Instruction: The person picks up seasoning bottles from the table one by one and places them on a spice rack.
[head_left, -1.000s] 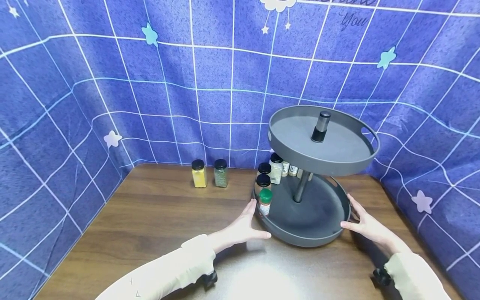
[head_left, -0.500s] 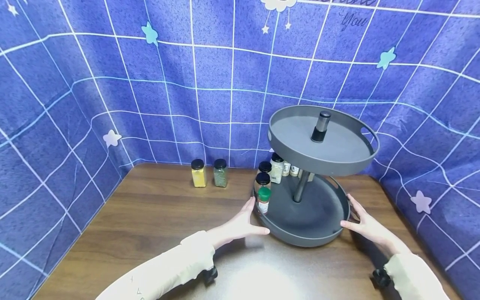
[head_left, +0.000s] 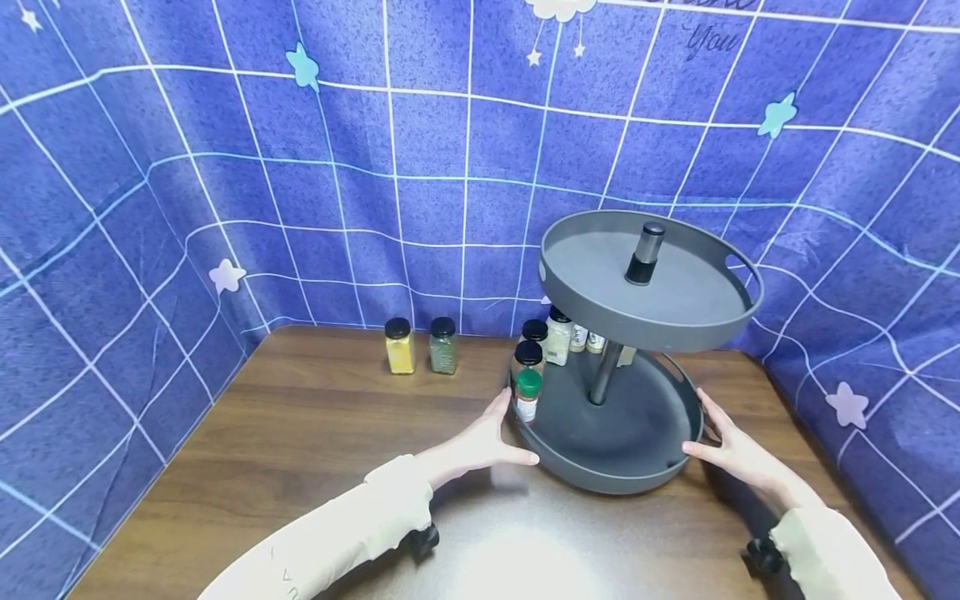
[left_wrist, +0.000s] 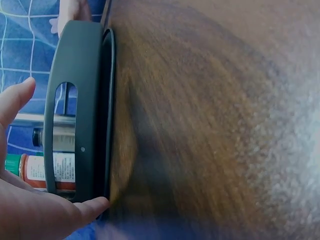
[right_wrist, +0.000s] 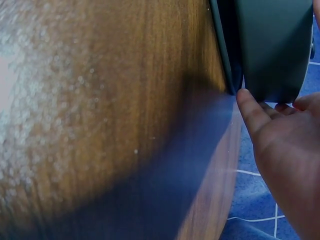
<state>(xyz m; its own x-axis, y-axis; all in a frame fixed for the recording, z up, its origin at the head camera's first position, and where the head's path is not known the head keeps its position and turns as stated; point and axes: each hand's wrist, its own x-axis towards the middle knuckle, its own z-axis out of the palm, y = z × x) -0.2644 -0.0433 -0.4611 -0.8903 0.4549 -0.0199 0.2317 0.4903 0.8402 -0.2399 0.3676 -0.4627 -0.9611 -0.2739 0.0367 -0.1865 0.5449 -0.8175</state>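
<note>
A dark grey two-tier turntable organizer (head_left: 615, 479) stands on the table's right half. On its lower tray, a green-capped spice jar (head_left: 528, 395) and black-capped jars (head_left: 529, 357) line the left side, with a white-filled jar (head_left: 558, 340) and small bottles (head_left: 595, 342) behind. My left hand (head_left: 480, 446) touches the lower tray's left rim, thumb spread wide. In the left wrist view, its fingertip lies low against the tray (left_wrist: 86, 120) near the handle slot. My right hand (head_left: 731, 446) touches the right rim with extended fingers, thumb at the front.
A yellow-filled spice jar (head_left: 401, 353) and a green herb jar (head_left: 442, 353) stand at the back of the wooden table (head_left: 315, 433). The upper tray (head_left: 600, 292) overhangs the lower one around a central post (head_left: 603, 375). A blue curtain (head_left: 337, 208) encloses the back and sides.
The lower tray has turned slightly: the jars at left shifted away from me, and those behind moved right. My left hand slid slightly along the rim; the right stayed nearly still.
</note>
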